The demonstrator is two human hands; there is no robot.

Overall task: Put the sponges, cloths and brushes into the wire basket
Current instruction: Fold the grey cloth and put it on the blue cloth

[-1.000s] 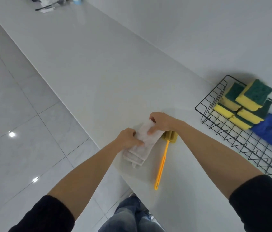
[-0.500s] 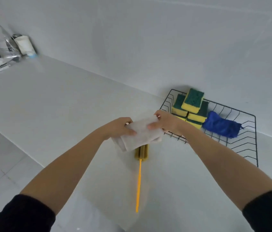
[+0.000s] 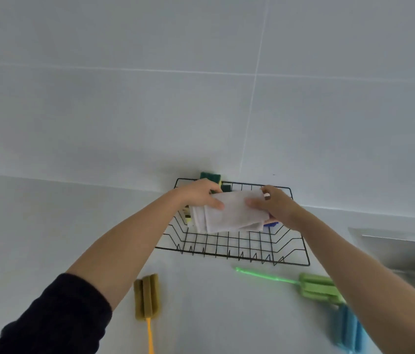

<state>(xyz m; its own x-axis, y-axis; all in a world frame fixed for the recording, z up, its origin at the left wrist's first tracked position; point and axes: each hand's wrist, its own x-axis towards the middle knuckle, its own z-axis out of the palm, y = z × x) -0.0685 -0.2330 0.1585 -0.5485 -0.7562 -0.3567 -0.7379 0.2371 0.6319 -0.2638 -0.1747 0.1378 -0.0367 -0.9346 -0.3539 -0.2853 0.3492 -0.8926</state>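
Note:
A folded white cloth [image 3: 234,213] is held flat over the black wire basket [image 3: 232,247], which stands against the wall. My left hand [image 3: 198,194] grips the cloth's left end and my right hand [image 3: 275,205] grips its right end. Behind the cloth, a green and yellow sponge [image 3: 211,177] shows at the basket's back, and a scrap of the blue cloth [image 3: 270,224] shows under my right hand. On the counter in front of the basket lie a yellow sponge brush [image 3: 146,297], a green sponge brush [image 3: 313,287] and a blue sponge brush [image 3: 346,328].
The tiled wall rises right behind the basket. A steel sink edge [image 3: 400,245] lies at the right. The white counter [image 3: 48,226] stretches to the left.
Both hands have carried the white cloth from above the yellow brush to over the basket. The view has swung right, so the green and blue brushes and the sink now show.

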